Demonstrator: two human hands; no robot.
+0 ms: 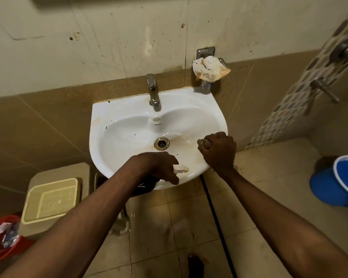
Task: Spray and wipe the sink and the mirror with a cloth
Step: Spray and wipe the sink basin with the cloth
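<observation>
Right hand is fisted tight on a small greyish wad, apparently cloth, pressed at the right inner rim of the white ceramic wall-hung sink; left hand rests on the front rim with fingers curled over a small pale item, identity unclear. Brown staining runs from the chrome drain toward the right hand; no spray bottle or mirror is in view. Risk, as judged: a wad this small on wet glazed ceramic could slip or merely smear the stain, and leaning on the front rim could cost footing on the wet-looking tiled floor.
</observation>
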